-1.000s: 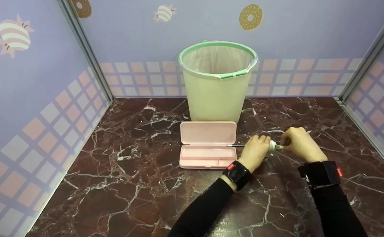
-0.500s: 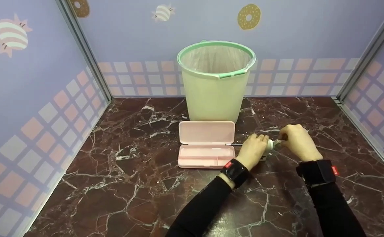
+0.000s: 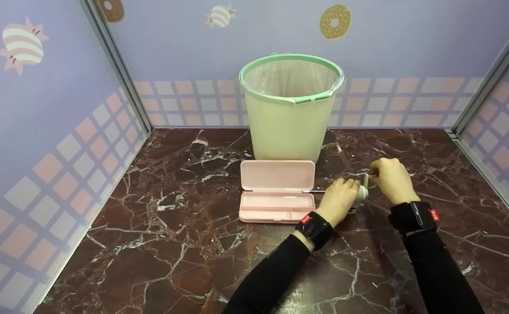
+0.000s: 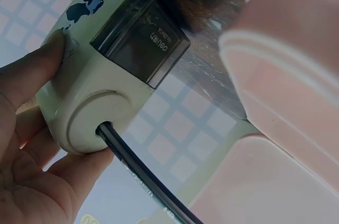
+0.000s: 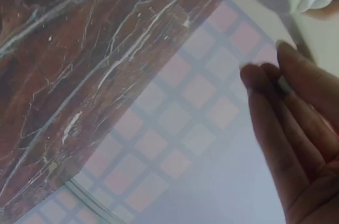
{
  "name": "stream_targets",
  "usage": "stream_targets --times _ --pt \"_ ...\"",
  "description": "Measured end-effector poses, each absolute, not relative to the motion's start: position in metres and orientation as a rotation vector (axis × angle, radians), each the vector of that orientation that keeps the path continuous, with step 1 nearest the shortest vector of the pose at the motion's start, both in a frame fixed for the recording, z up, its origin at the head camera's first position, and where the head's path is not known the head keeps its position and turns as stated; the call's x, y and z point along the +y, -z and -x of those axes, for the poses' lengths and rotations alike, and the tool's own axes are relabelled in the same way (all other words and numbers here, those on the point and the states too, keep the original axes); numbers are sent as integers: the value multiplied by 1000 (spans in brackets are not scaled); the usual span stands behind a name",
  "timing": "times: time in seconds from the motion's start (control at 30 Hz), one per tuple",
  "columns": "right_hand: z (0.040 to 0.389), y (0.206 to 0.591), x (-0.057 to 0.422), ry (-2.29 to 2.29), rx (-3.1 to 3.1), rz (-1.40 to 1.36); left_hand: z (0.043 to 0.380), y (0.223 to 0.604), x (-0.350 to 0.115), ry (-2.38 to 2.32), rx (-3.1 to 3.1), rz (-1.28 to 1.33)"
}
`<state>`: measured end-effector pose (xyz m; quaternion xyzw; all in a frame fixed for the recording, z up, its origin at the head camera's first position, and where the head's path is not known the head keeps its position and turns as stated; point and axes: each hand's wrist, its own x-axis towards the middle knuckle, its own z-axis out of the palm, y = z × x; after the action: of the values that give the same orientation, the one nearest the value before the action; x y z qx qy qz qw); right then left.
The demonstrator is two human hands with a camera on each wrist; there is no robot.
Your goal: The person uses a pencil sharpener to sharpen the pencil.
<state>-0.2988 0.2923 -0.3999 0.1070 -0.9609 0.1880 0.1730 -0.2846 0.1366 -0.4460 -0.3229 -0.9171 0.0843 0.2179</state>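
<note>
Right of the open pink plastic pencil case (image 3: 277,175), the left hand (image 3: 338,199) grips a boxy cream sharpener (image 4: 78,83) holding a slim black pencil (image 4: 141,174), probably steadying it while the right hand (image 3: 392,181) pinches its pale crank (image 3: 366,180).

A booth-like workspace: candy-and-doughnut-printed panels (image 3: 184,48) stand behind and either side of the bin (image 3: 291,126), with a marbled table (image 3: 171,257) beneath it.

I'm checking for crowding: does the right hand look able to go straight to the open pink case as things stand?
Probably not straight: the left hand, gripping the pencil sharpener, lies between the right hand and the pink case. Going over might work.
</note>
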Motion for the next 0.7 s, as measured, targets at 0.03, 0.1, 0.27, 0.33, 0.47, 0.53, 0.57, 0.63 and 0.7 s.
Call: stream_targets --times 0.03,0.1,0.27,0.33,0.47,0.53,0.57,0.63,0.7 --pt "301 400 293 -540 -2740 -315 285 446 137 -234 -2542 892" --pt "306 400 295 -556 -2774 -329 285 446 137 -239 -2549 889" --pt "316 401 298 -572 -2844 -356 285 448 137 -224 -2559 889" --pt "319 401 300 -571 -2865 -366 285 448 138 -215 -2556 895" --pt "324 405 301 -575 -2905 -388 285 449 138 -198 -2542 890" --pt "327 409 302 -571 -2915 -407 285 450 139 -191 -2531 886" --pt "329 411 302 -568 -2916 -418 284 450 138 -186 -2525 884" --pt "331 415 302 -557 -2909 -441 284 450 138 -171 -2520 885" --pt "333 418 303 -556 -2898 -459 284 450 137 -153 -2513 883"
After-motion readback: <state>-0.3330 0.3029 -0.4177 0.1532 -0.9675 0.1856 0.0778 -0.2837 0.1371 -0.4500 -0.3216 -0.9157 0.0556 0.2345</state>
